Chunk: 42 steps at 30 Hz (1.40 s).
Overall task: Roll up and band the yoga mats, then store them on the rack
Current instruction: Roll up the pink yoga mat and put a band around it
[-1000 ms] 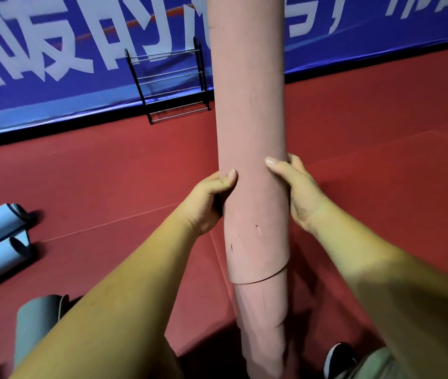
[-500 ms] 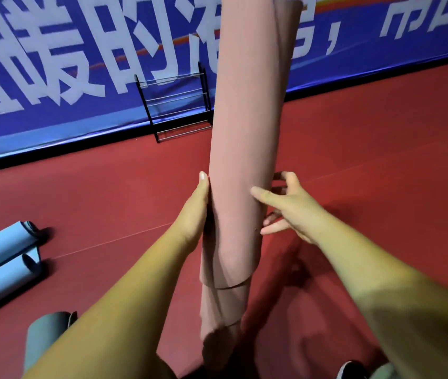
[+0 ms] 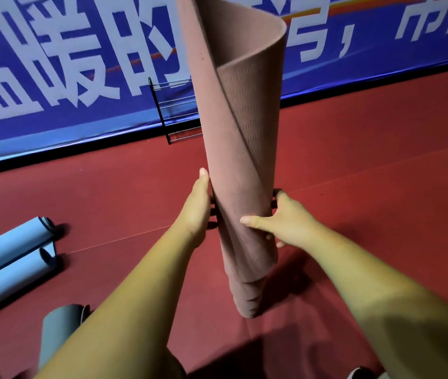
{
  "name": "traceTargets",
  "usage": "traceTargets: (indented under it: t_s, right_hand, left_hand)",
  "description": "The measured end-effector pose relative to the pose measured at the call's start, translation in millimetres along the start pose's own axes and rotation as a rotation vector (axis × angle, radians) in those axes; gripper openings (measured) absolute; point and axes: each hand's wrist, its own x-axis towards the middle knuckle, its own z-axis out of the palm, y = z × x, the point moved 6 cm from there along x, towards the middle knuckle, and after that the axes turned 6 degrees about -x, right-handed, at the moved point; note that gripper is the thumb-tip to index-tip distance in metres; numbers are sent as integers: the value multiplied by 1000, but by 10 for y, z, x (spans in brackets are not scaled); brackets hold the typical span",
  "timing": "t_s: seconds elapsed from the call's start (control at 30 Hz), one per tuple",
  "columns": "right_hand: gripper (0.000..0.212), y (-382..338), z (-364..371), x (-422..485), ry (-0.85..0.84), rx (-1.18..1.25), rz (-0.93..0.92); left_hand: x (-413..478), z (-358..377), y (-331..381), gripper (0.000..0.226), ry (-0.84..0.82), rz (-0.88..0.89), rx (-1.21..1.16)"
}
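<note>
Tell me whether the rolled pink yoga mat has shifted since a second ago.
Yes: leftward against the black wire rack; the pink yoga mat now covers the rack's right side.

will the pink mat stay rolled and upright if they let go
Probably not: the pink mat gapes at its top, so it likely springs open once left hand and right hand release. Standing on end, tall and narrow, it seems tippy.

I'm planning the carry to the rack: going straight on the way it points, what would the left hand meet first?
Probably the black wire rack by the blue banner; the left hand points there alongside the pink rolled foam yoga mat. Depth unclear.
</note>
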Motion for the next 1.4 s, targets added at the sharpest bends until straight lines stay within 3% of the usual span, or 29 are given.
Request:
traceTargets:
  t_s: [0.17,0.27,0.37,0.5,0.63,0.73,0.83,1.0,1.1,1.23,1.3,1.4]
  right_hand:
    - [120,26,-23,128,47,-126,-51]
    - [133,-39,36,131,8,-102,-76]
    - [147,-161,106,89,-3,-26,-121]
    - [131,-345,83,-36,-30,15,-152]
    - [90,-598,-73,-38,-62,3,-76]
    - [75,-901,-328,-15,1,259,-68]
    - [38,-1410,-735,-129,164,448,-139]
    - [98,-2026,-919,-139,92,549,-97]
    - [88,-2037,-944,-139,167,537,-58]
    - [67,-1956,-904,-150,180,552,-34]
    - [61,-1872,-910,-144,176,565,3]
    - [44,-1766,-952,-137,129,519,56]
  left_hand:
    - [-109,-27,128,87,20,25,8]
    - [-225,-15,429,64,65,189,-24]
    - [-407,-43,819,68,99,296,-56]
    - [-624,-122,1357,80,137,390,14]
    - [-734,-168,1595,98,133,243,82]
    - [-832,-155,1652,91,82,195,136]
    - [-903,-145,1662,90,60,173,164]
    - [-1054,-60,1665,92,-58,150,139]
    - [-1158,9,1677,104,-136,111,37]
    - [-1163,15,1568,120,8,106,-43]
    - [-1159,65,1443,118,77,129,19]
    - [-1137,119,1215,112,55,73,51]
